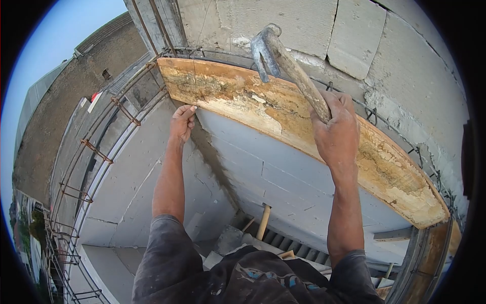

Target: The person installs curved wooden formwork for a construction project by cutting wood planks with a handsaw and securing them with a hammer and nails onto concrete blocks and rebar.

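Observation:
My right hand [338,133] is wrapped round the wooden handle of a claw hammer [298,76], its metal head raised up and to the left in front of the block wall. Below the hammer runs a long, stained formwork board [283,109], its orange-brown surface crusted with old cement. At the board's lower edge, near its left end, my left hand [183,121] is closed in a pinch. What sits between those fingertips is too small to make out. A thin dark line [195,76] crosses the board just above them.
A wall of large pale blocks [298,25] rises behind the board. Tied rebar [104,147] runs along the left wall top, and more steel lies behind the board. Far below are a wooden post [263,222] and stacked materials. Another board [435,258] stands at lower right.

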Motion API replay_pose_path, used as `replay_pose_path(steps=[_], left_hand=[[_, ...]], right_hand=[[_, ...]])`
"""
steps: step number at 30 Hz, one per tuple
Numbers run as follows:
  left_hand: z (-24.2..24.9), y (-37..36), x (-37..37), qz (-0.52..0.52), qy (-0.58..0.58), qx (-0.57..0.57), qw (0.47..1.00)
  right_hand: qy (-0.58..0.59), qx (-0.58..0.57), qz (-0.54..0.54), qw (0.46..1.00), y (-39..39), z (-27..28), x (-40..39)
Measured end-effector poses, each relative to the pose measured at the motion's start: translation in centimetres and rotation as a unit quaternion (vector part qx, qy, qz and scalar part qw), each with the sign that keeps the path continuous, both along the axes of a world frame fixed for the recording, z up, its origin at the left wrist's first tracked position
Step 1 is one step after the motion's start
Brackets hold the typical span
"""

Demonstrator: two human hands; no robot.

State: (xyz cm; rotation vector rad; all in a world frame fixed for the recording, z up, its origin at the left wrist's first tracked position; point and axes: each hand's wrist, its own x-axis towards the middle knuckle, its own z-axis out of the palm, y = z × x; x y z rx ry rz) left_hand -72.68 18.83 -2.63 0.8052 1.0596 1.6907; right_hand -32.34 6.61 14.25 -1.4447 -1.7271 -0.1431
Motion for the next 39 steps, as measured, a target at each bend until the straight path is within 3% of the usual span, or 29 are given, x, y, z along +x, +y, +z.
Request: replay_pose_path(steps=[7,10,11,13,16,19,22,24,25,28,31,34,39], left_hand=[[-2.9,-0.5,5.8,0.010,-0.239,-0.011,0.971],[-2.3,-2.0,7.3,0.073,-0.138,-0.042,0.987],[-1.7,-2.4,7.4,0.114,0.006,-0.043,0.993],[-0.4,-3.2,7.4,0.189,0.291,-0.043,0.937],[3.8,-3.4,6.2,0.210,0.567,0.017,0.797],[7.4,-2.9,4.2,0.168,0.603,-0.021,0.779],[6.2,-1.1,0.1,0.113,0.486,-0.066,0.864],[4.5,-0.5,-0.6,0.053,0.263,-0.112,0.957],[3.6,-0.5,-0.9,0.023,0.143,-0.133,0.980],[1.7,-0.9,0.7,-0.007,-0.012,-0.125,0.992],[-1.4,-1.1,3.7,0.019,-0.073,-0.090,0.993],[-3.1,-1.2,7.7,0.110,-0.101,-0.017,0.989],[-2.7,-2.1,14.0,0.230,0.035,0.023,0.972]], right_hand=[[-0.003,0.000,-0.011,1.000,0.0,-0.3,-0.2],[0.001,-0.005,0.001,1.000,-0.1,-0.2,-0.2],[-0.003,0.003,0.003,1.000,-0.1,-0.3,-0.1],[-0.011,0.017,0.005,1.000,-0.1,-0.5,-0.1],[-0.024,0.021,0.008,0.999,-0.3,-0.5,0.0],[-0.008,-0.007,0.023,1.000,-0.4,-0.3,0.2],[-0.018,0.014,0.028,0.999,-0.1,-0.4,0.5],[-0.016,0.007,0.029,0.999,-0.1,-0.5,0.6],[-0.015,0.004,0.031,0.999,-0.1,-0.5,0.5],[-0.009,-0.008,0.027,1.000,-0.2,-0.4,0.4],[-0.020,0.005,0.020,1.000,-0.2,-0.5,0.3],[-0.019,0.010,0.018,1.000,-0.4,-0.5,0.1],[-0.023,0.006,0.010,1.000,-0.2,-0.6,-0.1]])
